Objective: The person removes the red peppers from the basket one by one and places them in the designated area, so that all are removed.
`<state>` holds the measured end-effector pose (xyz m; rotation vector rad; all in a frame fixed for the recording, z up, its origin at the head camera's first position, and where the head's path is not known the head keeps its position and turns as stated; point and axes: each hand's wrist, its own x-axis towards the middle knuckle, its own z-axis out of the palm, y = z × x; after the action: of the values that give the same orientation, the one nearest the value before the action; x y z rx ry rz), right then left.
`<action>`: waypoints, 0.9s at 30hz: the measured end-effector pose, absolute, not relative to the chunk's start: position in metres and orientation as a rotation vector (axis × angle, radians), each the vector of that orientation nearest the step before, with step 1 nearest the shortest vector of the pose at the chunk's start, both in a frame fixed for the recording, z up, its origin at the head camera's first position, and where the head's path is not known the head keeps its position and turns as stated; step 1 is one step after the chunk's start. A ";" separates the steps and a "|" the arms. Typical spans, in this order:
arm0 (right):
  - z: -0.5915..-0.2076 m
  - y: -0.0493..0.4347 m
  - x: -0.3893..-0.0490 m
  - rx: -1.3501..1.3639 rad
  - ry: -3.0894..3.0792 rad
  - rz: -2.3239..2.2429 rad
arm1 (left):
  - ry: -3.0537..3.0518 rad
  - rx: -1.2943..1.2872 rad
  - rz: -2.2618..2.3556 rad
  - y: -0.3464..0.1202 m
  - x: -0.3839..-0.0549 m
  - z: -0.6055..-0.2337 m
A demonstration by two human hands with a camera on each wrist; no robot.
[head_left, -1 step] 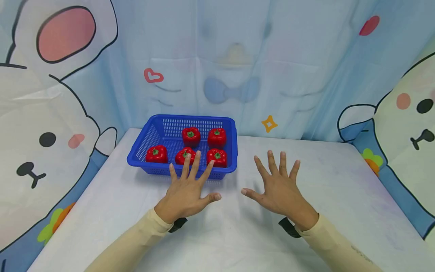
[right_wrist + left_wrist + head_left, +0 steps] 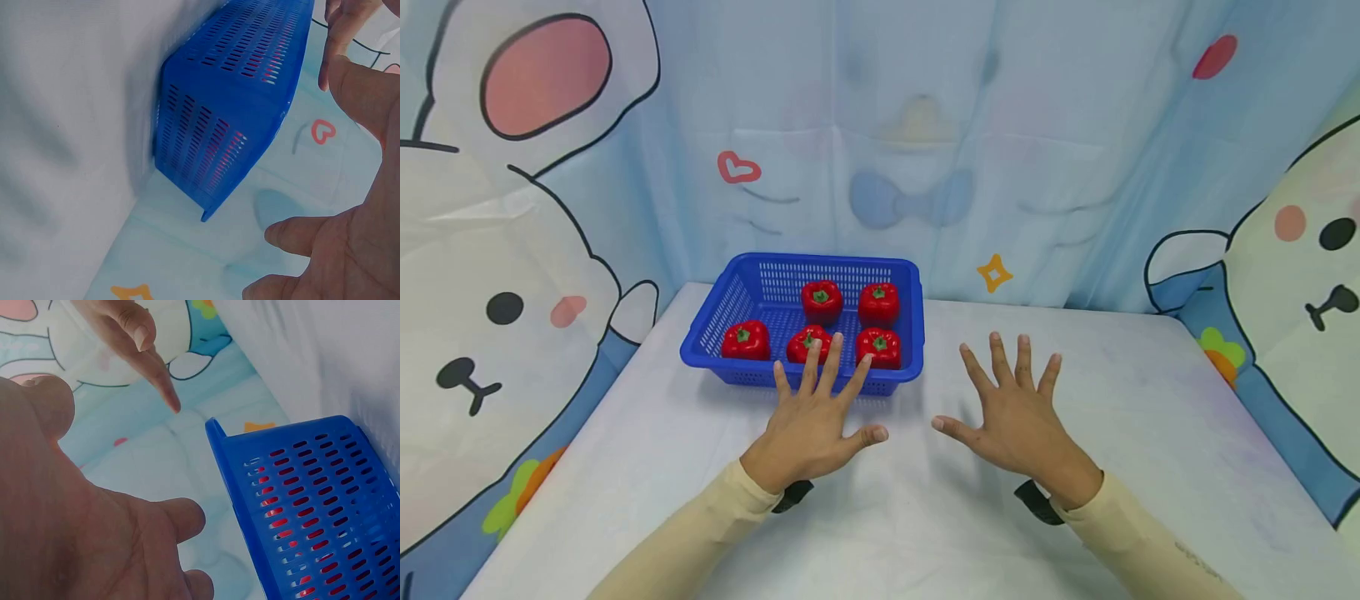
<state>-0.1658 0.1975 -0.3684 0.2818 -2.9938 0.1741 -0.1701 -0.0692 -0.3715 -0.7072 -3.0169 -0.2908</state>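
In the head view my left hand [image 2: 808, 429] is spread, palm down, its fingertips overlapping the near rim of a blue plastic basket [image 2: 707, 362]. Nothing is in its grasp. To the right of the basket my right hand [image 2: 1018, 421] is spread the same way, also holding nothing. Several red bell peppers [image 2: 878, 305] with green stems sit inside the basket, two at the back and three along the front. The front middle pepper [image 2: 805, 343] is partly covered by my left fingers. The left wrist view shows the slotted basket wall [image 2: 312, 506] beyond the left hand [image 2: 106, 531].
A white cloth [image 2: 925, 533] covers the table. Behind and at both sides hangs a light blue curtain [image 2: 1060, 125] printed with cartoon bears, close behind the basket. A dark wrist band piece [image 2: 1039, 502] shows under each wrist.
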 end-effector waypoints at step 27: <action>-0.394 0.211 -0.149 0.327 -3.039 0.465 | -2.681 0.017 -1.665 -0.252 -0.258 -0.372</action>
<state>-0.1489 0.2105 -0.3940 0.3273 -3.0385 0.4651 -0.2585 -0.2522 -0.3717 0.0175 -2.6808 -1.6647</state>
